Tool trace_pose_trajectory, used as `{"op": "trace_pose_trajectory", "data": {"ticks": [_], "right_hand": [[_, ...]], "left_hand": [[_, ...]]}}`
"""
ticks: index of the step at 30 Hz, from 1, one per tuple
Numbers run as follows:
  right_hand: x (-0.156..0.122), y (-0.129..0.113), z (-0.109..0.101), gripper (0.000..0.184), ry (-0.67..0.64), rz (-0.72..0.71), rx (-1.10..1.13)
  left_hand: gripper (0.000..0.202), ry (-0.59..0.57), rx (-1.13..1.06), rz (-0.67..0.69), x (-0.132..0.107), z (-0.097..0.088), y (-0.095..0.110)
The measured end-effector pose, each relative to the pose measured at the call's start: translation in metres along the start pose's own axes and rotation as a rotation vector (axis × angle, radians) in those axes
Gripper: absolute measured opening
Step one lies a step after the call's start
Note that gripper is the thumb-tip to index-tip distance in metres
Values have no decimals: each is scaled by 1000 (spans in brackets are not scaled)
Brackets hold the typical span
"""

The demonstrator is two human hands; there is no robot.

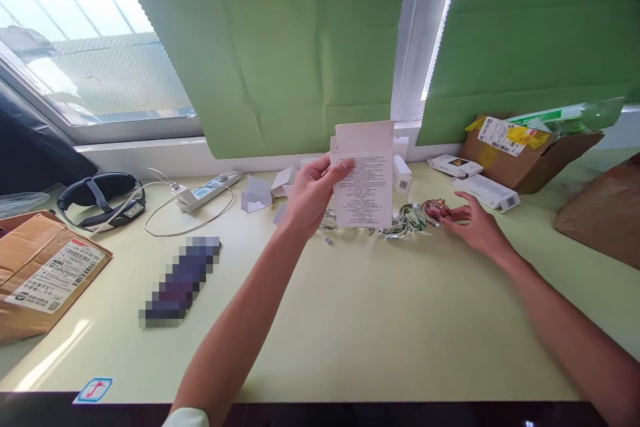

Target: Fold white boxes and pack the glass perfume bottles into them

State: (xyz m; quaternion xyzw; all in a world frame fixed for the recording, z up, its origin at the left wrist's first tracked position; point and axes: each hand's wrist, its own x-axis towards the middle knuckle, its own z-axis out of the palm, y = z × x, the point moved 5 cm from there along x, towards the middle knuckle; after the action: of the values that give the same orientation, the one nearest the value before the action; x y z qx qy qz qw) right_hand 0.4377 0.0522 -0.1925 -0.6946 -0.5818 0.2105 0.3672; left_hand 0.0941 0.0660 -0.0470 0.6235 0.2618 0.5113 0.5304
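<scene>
My left hand (315,190) holds up a white paper box (364,190), thumb across its front and fingers behind. Small print covers the face towards me, and a flap stands raised at its top. On the table, my right hand (473,221) has its fingertips at a shiny dark-red ornament (436,211), with the index finger lifted off. Just left of that lie a shiny green-and-clear ornament (414,217) and a silvery clear one (394,229). Partly hidden by the held box is another glittering piece (328,220). A tiny purple piece (329,240) lies before it.
Open white cartons (257,193) stand behind my left hand. Another white box (402,175) stands behind the held one. Two flat boxes (487,191) lie by a brown carton (530,153) at right. A power strip (207,191), black headset (103,200), blurred-out dark object (183,283) and parcel (50,273) occupy the left.
</scene>
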Motion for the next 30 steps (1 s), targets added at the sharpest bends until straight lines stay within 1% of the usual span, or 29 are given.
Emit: {"op": "trace_pose_trajectory", "data": {"ticks": [3, 5, 6, 7, 8, 9, 10, 11, 12, 13, 14, 15, 17, 19, 22, 24, 26, 28, 30], "right_hand": [[9, -7, -5, 90, -29, -19, 45], [3, -18, -15, 92, 11, -28, 68], [-4, -27, -20, 88, 45, -44, 81], [-13, -39, -22, 80, 89, -84, 103], [-24, -56, -19, 74, 49, -182, 172], [-36, -74, -6, 76, -117, -273, 237], [-50, -91, 13, 88, -365, -344, 257], [-66, -105, 33, 104, -586, -388, 230], [-78, -115, 50, 117, -727, -414, 193], [-86, -122, 65, 123, -773, -443, 164], [-91, -126, 78, 124, -793, -469, 155], [-93, -128, 90, 124, -784, -478, 167], [-93, -123, 106, 123, -725, -451, 235], [-93, -115, 115, 124, -680, -407, 343], [-95, -109, 118, 130, -654, -361, 553], [-95, -109, 117, 127, -660, -301, 707], [-97, -109, 120, 110, -711, -197, 813], [-100, -108, 127, 92, -806, -97, 874], [-106, -110, 135, 86, -915, -46, 923]], "left_hand": [[33, -14, -143, -98, -9, 5, -8], [32, -2, -232, -183, -21, 7, -22], [32, 9, -275, -237, -28, 7, -32], [31, 27, -321, -297, -37, 7, -44], [31, 41, -361, -363, -46, 7, -58], [31, 53, -391, -424, -55, 6, -72], [30, 67, -418, -467, -64, 6, -85], [30, 99, -444, -483, -71, 4, -97], [32, 119, -472, -491, -77, 3, -108], [33, 131, -499, -500, -81, 3, -117], [35, 141, -520, -510, -85, 3, -125], [38, 146, -535, -527, -88, 3, -132], [41, 164, -533, -563, -92, 3, -141], [42, 201, -495, -573, -94, 1, -145], [47, 248, -476, -565, -94, 0, -147], [53, 261, -517, -584, -94, 1, -146], [58, 258, -563, -610, -94, 3, -145], [62, 251, -575, -613, -95, 5, -143], [63, 238, -563, -604, -95, 8, -140]]}}
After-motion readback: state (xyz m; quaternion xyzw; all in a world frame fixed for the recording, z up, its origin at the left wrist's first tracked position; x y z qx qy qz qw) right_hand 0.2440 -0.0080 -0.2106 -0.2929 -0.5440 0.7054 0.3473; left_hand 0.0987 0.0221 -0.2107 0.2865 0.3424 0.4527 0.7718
